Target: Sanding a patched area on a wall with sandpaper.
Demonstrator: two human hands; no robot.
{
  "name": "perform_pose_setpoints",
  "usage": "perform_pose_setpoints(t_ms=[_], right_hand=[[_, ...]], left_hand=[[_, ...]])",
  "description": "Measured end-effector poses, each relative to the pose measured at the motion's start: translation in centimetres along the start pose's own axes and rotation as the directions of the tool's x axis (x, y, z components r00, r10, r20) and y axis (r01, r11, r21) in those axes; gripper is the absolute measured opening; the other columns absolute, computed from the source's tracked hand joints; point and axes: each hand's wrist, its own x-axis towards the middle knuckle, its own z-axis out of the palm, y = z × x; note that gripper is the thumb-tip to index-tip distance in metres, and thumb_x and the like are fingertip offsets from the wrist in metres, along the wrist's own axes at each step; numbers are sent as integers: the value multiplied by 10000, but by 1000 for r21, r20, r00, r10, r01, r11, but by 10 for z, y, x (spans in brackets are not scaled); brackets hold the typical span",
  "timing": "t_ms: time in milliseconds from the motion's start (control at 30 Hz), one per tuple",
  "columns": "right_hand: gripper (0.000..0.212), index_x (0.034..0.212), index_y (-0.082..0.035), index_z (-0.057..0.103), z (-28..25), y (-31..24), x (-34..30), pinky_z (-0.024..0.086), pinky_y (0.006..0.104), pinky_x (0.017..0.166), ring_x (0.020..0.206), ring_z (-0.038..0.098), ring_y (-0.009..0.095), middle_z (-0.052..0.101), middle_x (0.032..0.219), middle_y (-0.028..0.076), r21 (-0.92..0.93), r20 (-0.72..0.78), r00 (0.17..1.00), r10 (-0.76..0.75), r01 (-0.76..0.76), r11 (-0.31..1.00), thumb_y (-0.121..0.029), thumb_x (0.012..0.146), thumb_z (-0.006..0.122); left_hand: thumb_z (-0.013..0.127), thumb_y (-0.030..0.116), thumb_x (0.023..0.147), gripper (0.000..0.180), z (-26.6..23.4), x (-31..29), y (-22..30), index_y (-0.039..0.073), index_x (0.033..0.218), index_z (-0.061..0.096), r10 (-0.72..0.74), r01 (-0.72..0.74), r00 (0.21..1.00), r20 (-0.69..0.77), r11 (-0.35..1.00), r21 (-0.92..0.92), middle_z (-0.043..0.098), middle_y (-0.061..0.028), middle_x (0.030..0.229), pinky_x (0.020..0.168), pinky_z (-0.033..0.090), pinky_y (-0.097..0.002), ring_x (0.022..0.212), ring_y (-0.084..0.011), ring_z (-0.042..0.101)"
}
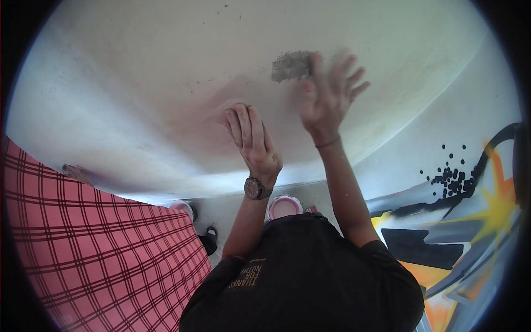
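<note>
My left hand (pixel 256 138), with a dark wristwatch (pixel 255 188) on its wrist, is closed over a thin, pale, flat piece (pixel 219 112) close to the off-white wall (pixel 166 83). Most of that piece is hidden behind my fingers, so its kind does not show. Blurred by motion, my right hand (pixel 327 102) is up to the right with its fingers spread and nothing visible in it. Its index finger and thumb are beside a rough grey patch (pixel 291 65) on the wall; whether they touch it I cannot tell.
A round tub (pixel 285 207) with pink inside stands on the floor (pixel 227 207) below me; a second pink container (pixel 183 207) is further left. A foot in black footwear (pixel 209 238) shows beside pink, dark-lined checked material (pixel 105 238). Spray-painted shapes (pixel 437 243) cover the right wall.
</note>
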Motion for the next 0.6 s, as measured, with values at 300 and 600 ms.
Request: perform_pose_setpoints(t_ms=[300,600], right_hand=[[627,1448,60,317,16,56,0,21,559,1149,1448,109,429,208,1537,269,136,-242,968,60,-27,990,-323,952,324],[634,1438,63,337,19,72,-3,43,554,1151,1446,124,426,226,1532,268,115,-270,962,36,-5,993,-346,955,297]], left_hand=[[546,145,894,504,33,59,33,95,1392,491,120,-149,968,220,981,122,384,-90,1501,1161,160,-511,1416,-336,281],[552,130,899,501,54,53,36,111,1395,493,75,-110,973,219,983,149,394,-83,1493,1150,176,-522,1410,-347,280]])
